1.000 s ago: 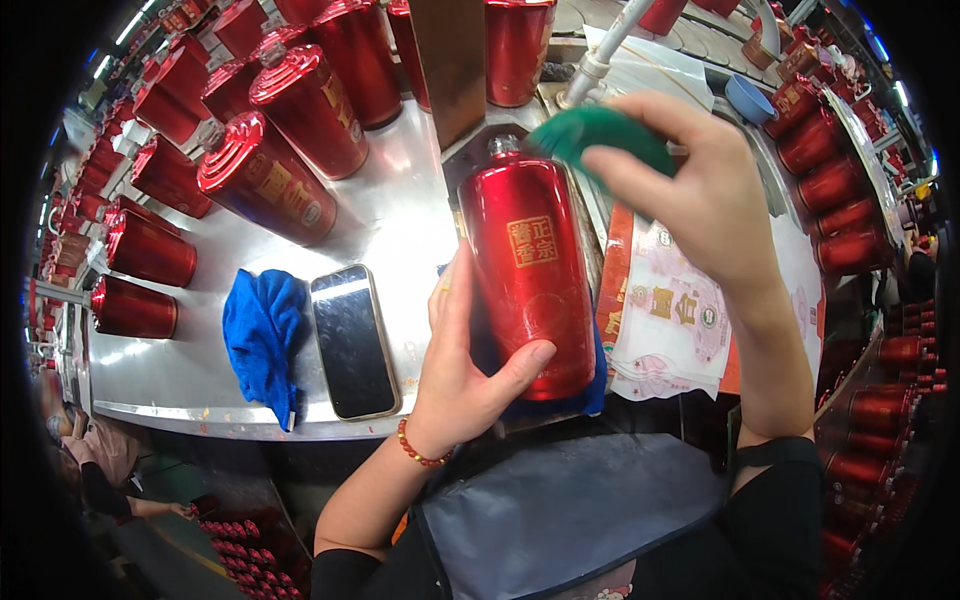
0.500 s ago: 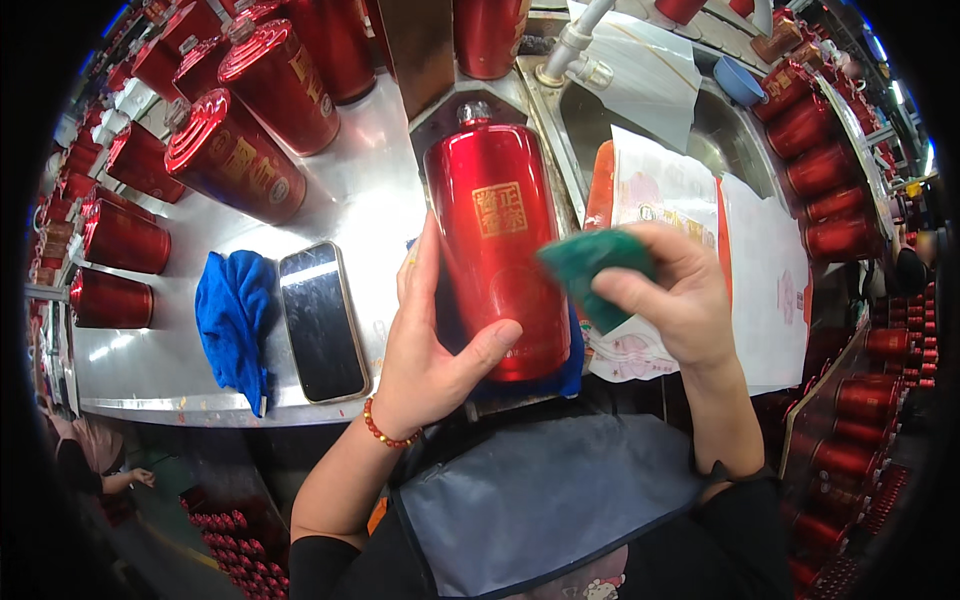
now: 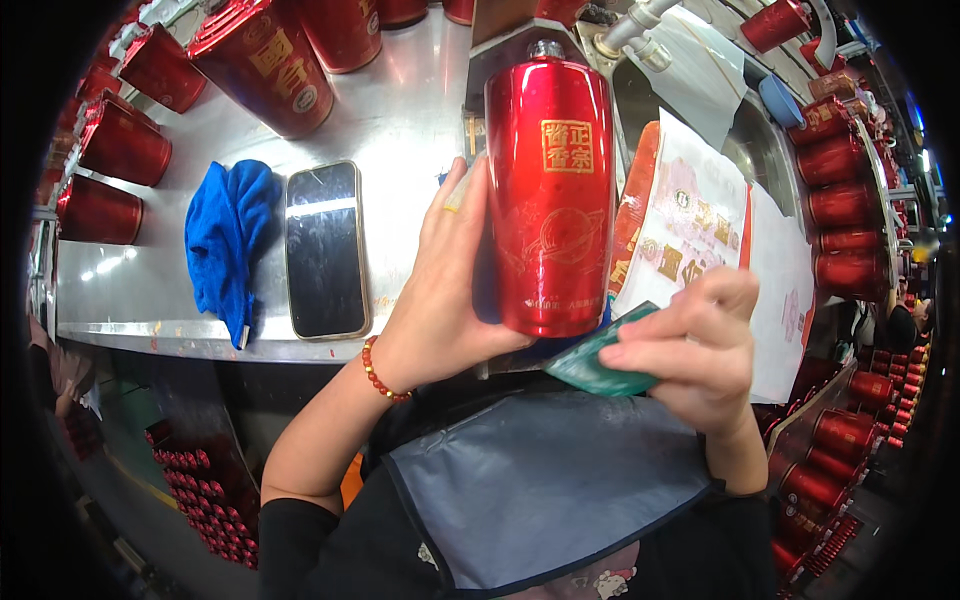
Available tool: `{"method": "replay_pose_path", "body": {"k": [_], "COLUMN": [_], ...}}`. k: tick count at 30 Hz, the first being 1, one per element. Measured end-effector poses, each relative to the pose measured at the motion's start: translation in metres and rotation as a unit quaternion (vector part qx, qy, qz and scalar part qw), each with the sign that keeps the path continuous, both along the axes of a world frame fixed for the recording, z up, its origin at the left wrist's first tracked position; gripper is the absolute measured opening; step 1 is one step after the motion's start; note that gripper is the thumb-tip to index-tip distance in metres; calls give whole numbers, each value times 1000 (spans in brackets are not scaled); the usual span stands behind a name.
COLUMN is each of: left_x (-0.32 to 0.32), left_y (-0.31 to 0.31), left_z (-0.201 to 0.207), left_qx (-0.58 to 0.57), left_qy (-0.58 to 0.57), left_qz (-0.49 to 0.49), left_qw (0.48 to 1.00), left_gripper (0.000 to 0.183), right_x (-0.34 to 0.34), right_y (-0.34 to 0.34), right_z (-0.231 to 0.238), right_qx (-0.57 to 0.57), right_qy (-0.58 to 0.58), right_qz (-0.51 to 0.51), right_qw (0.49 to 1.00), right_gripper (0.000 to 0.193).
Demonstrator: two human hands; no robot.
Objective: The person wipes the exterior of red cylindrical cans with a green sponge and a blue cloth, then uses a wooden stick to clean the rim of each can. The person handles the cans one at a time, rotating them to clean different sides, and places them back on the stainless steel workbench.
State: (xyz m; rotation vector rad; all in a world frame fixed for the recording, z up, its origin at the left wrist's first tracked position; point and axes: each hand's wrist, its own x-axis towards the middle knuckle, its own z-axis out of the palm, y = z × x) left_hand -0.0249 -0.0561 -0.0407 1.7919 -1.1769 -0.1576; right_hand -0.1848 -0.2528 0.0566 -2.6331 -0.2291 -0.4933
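A glossy red bottle (image 3: pixel 552 210) with a gold square emblem lies in front of me, its neck and clear stopper pointing away. My left hand (image 3: pixel 446 275) grips it from the left, fingers along its side and thumb by its base. My right hand (image 3: pixel 700 345) pinches a green, flat, somewhat see-through scraper (image 3: pixel 612 362) just below the bottle's base, on the right. Whether the scraper touches the bottle I cannot tell. A bit of blue cloth shows beneath the base; what else supports the bottle is mostly hidden.
Left on the metal table (image 3: pixel 400 120) are a blue cloth (image 3: pixel 228 235) and a phone (image 3: pixel 327 250). Red bottles (image 3: pixel 265 65) stand beyond them. Printed white sheets (image 3: pixel 690 220) lie to the right, near a sink (image 3: pixel 745 150) with a blue bowl (image 3: pixel 780 100). More bottles (image 3: pixel 845 195) line the right.
My right hand has brought the scraper down from the bottle's right side to below its base. My left thumb has slid from the front to the base. The whole view has shifted.
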Motion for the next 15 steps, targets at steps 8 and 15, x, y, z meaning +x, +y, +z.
{"method": "replay_pose_path", "body": {"k": [8,15], "left_x": [0,-2], "left_y": [-4,-4], "left_z": [2,3], "left_qx": [-24,-54], "left_qy": [2,-9], "left_qz": [12,32], "left_qw": [1000,998], "left_gripper": [131,128], "right_x": [3,11], "right_y": [5,21], "right_z": [8,13], "right_qx": [-22,-77], "right_qy": [-8,-30], "right_qz": [-17,10], "right_qw": [1000,997], "right_gripper": [40,35]}}
